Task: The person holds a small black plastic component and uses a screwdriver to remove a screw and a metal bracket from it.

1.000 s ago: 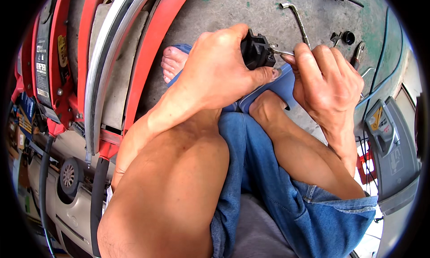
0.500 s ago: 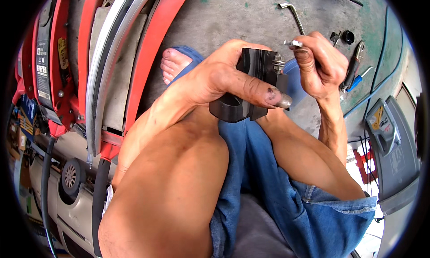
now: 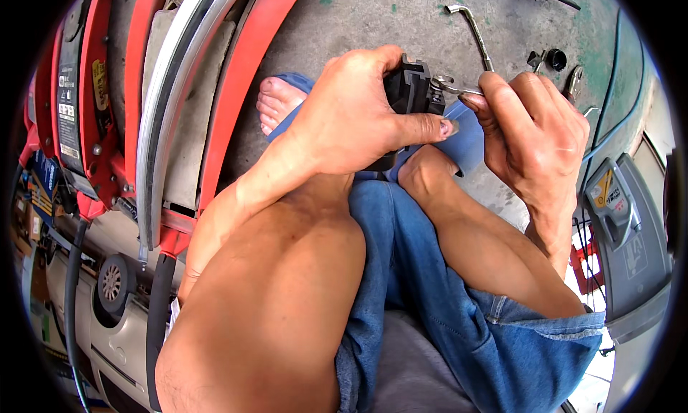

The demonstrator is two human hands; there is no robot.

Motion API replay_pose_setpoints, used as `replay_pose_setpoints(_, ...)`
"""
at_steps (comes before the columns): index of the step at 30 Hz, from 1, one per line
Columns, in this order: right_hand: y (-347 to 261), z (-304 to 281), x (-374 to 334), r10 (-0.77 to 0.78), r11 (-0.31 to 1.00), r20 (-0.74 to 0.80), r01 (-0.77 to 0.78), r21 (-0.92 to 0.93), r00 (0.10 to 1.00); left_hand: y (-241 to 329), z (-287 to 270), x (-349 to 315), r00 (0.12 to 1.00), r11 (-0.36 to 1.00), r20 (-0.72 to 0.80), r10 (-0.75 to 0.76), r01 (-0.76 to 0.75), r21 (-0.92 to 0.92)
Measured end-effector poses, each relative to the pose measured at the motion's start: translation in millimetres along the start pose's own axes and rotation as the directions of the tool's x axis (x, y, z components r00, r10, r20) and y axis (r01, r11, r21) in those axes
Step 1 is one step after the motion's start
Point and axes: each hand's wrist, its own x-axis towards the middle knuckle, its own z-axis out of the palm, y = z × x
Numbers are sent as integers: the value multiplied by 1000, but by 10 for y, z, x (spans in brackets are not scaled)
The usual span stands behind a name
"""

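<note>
My left hand (image 3: pixel 358 112) is wrapped round a black clamp-like part (image 3: pixel 410 90), held up above my knees. Its thumb stretches along the near side, and much of the part is hidden behind the palm. A metal bolt (image 3: pixel 436 89) sticks out at the right end of the part. My right hand (image 3: pixel 534 126) pinches a small silver wrench (image 3: pixel 459 89) between thumb and curled fingers. The wrench's head is at the bolt and looks to be on it. Most of the wrench's handle is hidden in my right hand.
Beyond my hands, an L-shaped socket wrench (image 3: pixel 469 29), a small black ring (image 3: pixel 555 59) and pliers (image 3: pixel 574 82) lie on the concrete floor. Red metal arms (image 3: pixel 251 76) of a machine stand at my left. A grey plastic case (image 3: pixel 627 234) is at the right, beside a blue hose (image 3: pixel 615 90).
The black part has turned and tilted in my left hand, rising slightly. My right hand has brought the wrench down to the bolt, its knuckles now facing up.
</note>
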Motion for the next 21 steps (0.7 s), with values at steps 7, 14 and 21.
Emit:
replay_pose_setpoints(7,-152,84,51,15,990,-17,-17,-137,1000,38,8,-32,966,942,-202,158,-86,325)
replay_pose_setpoints(14,69,371,-30,23,944,-233,55,325,972,49,-78,-47,999,993,49,-13,19,-118)
replay_pose_setpoints(21,107,749,50,56,685,-371,235,689,927,10,-46,-55,908,679,419,-13,316,-663)
